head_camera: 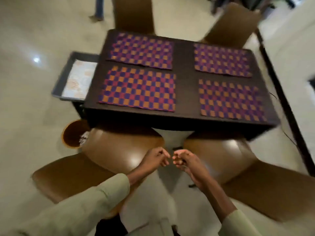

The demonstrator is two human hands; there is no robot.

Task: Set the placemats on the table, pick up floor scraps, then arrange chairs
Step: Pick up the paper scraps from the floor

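The fingers of the left hand (156, 158) and right hand (183, 160) are curling loosely inward, nearly meeting, and whether they are holding anything I cannot tell. They are hovering over the gap between two brown chairs (119, 150) (226, 160) pushed up against the dark counter (185, 65). Four checkered placemats (138, 90) are lying flat there, two per side. An orange bin (73, 133) is standing on the floor (25, 116) at its left corner.

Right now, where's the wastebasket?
Head view, left side: the wastebasket stands on the floor by the table's near-left corner, beside the left chair.
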